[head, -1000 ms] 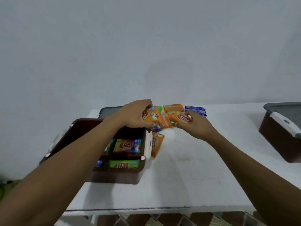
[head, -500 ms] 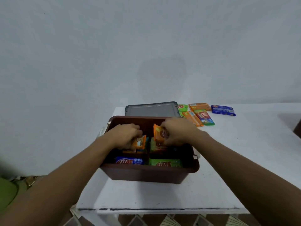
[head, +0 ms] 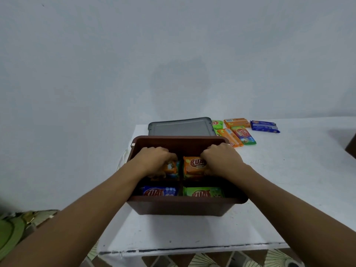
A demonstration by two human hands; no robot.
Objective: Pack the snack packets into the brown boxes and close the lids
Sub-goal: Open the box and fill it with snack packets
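In the far half of the brown box [head: 181,207], an orange packet [head: 193,166] is held in the right hand [head: 221,160] grip and a second packet [head: 171,168] in the left hand [head: 154,160] grip, side by side.

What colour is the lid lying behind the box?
Grey lid, clearest in the head view.

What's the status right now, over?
Left hand grips one orange packet, right hand another, inside brown box. Lid off, behind it. More packets lie on table.
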